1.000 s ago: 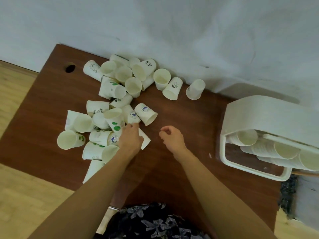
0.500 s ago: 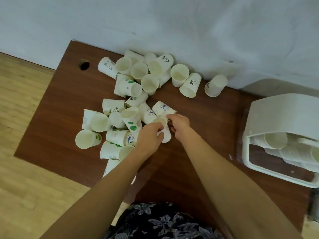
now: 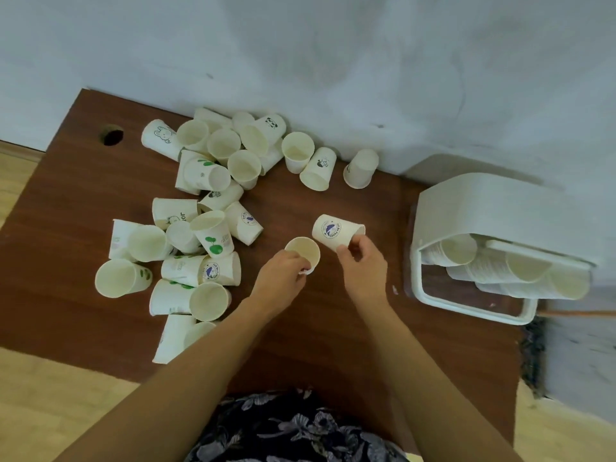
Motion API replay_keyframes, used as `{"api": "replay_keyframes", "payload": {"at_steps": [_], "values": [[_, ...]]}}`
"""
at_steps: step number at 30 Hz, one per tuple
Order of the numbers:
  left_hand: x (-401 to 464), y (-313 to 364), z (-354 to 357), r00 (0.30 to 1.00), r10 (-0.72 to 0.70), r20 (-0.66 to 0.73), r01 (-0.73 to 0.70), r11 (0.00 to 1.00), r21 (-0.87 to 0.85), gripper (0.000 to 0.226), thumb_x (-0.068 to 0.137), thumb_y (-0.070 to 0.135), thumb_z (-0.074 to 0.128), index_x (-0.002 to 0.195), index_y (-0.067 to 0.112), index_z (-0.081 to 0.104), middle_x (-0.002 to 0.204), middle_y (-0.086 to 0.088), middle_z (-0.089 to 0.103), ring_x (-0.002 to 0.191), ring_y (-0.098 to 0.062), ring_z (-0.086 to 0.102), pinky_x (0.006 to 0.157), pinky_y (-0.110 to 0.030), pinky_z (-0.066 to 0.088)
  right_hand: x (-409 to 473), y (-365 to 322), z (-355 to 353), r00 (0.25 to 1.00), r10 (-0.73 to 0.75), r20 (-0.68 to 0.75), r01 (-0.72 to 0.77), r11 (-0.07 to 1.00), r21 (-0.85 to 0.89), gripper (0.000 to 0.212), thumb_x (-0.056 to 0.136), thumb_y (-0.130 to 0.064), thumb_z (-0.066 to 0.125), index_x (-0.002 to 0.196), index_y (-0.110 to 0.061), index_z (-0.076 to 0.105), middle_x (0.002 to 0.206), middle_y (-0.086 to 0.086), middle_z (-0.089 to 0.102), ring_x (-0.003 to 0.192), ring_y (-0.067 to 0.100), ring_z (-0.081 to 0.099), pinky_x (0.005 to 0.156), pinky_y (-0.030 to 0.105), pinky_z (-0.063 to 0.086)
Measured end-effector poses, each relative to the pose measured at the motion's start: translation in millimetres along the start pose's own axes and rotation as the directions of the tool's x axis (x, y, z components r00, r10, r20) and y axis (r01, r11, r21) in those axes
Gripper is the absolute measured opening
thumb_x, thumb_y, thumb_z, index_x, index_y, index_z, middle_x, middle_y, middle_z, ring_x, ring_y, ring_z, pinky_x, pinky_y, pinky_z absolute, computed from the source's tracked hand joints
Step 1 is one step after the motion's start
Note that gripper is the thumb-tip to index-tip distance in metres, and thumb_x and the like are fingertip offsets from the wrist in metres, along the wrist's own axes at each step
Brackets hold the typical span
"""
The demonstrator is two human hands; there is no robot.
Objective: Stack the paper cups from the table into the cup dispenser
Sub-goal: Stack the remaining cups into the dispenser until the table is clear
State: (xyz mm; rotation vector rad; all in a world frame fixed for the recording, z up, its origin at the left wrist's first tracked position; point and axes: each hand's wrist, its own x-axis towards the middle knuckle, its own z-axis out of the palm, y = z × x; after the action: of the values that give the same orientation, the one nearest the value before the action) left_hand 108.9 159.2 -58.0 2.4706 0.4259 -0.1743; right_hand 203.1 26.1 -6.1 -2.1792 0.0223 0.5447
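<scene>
Left hand (image 3: pixel 278 280) grips a plain paper cup (image 3: pixel 304 251) by its lower body, fingers curled round it, open mouth facing the camera. Right hand (image 3: pixel 361 265) pinches a whale-logo cup (image 3: pixel 336 232) near the rim, cup lying sideways, base pointing left, blue round print up. The two cups sit close together above the brown table (image 3: pixel 66 235), not nested.

Left to right on the table: round cable hole (image 3: pixel 112 136) near the far left corner. Then the loose cup pile (image 3: pixel 200 221), white paper cups mostly tipped on their sides, mouths facing all ways, cream insides. Prints vary: a rabbit-print cup (image 3: pixel 160 139) at the back left, a green-leaf cup (image 3: pixel 213 236) mid-pile, a panda-print cup (image 3: pixel 266 131) against the wall. Three more stragglers lie right of the pile along the wall, the last being a cup (image 3: pixel 360 169) lying alone, just beside the wall.

Far right: white cup dispenser (image 3: pixel 493 208) on the table edge, well apart from the pile, holding several nested cup stacks (image 3: pixel 520 273) laid sideways, mouths toward the camera.

Bottom centre: dark floral garment (image 3: pixel 293 428).
</scene>
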Motion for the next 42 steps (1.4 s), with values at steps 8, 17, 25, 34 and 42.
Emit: {"api": "replay_keyframes", "payload": {"at_steps": [8,17,25,34,42], "values": [[-19.6,9.3,1.6,0.999,0.016,-0.037,-0.017,0.999,-0.045,0.024,0.085,0.013,0.067,0.109,0.017,0.07,0.11,0.003,0.068,0.104,-0.017,0.058,0.086,-0.029,0.049,-32.5,13.1,-2.1,0.98,-0.196,-0.021,0.191,0.971,-0.145,0.02,0.092,-0.018,0.064,0.111,-0.015,0.067,0.114,-0.001,0.07,0.089,0.01,0.064,0.073,0.032,0.058],[-23.9,9.0,-4.7,0.998,-0.024,0.053,0.021,0.998,0.063,0.027,0.088,0.017,0.062,0.114,0.017,0.065,0.12,0.001,0.06,0.108,-0.02,0.052,0.08,-0.034,0.05,-48.7,14.5,1.9,0.957,-0.288,-0.032,0.275,0.938,-0.21,0.017,0.09,-0.017,0.063,0.107,-0.015,0.067,0.104,-0.002,0.069,0.09,0.016,0.062,0.071,0.035,0.054],[-20.5,26.1,2.2,0.997,-0.039,-0.064,0.041,0.999,0.031,0.021,0.092,0.015,0.058,0.11,0.014,0.068,0.106,-0.002,0.065,0.101,-0.018,0.057,0.087,-0.032,0.05,-58.7,21.4,-28.7,0.951,-0.297,-0.088,0.267,0.93,-0.253,0.015,0.09,-0.015,0.065,0.105,-0.015,0.066,0.104,-0.006,0.066,0.093,0.01,0.06,0.071,0.024,0.053],[-25.5,104.2,0.8,0.968,0.096,-0.23,-0.128,0.984,-0.127,0.017,0.091,0.016,0.06,0.105,0.01,0.068,0.097,-0.002,0.064,0.089,-0.015,0.054,0.079,-0.027,0.046,-70.7,50.1,-85.9,0.94,-0.226,-0.255,0.174,0.962,-0.212,0.018,0.092,-0.015,0.063,0.11,-0.018,0.064,0.099,-0.016,0.053,0.094,0.013,0.056,0.075,0.029,0.051],[-16.4,181.0,24.4,0.939,0.258,-0.226,-0.282,0.956,-0.081,0.02,0.091,0.014,0.062,0.109,0.011,0.07,0.105,-0.002,0.067,0.096,-0.02,0.057,0.083,-0.028,0.046,-69.8,95.3,-158.2,0.901,-0.163,-0.403,0.096,0.979,-0.181,0.02,0.094,-0.018,0.06,0.113,-0.014,0.066,0.105,-0.001,0.066,0.094,0.019,0.059,0.08,0.036,0.052]]}}
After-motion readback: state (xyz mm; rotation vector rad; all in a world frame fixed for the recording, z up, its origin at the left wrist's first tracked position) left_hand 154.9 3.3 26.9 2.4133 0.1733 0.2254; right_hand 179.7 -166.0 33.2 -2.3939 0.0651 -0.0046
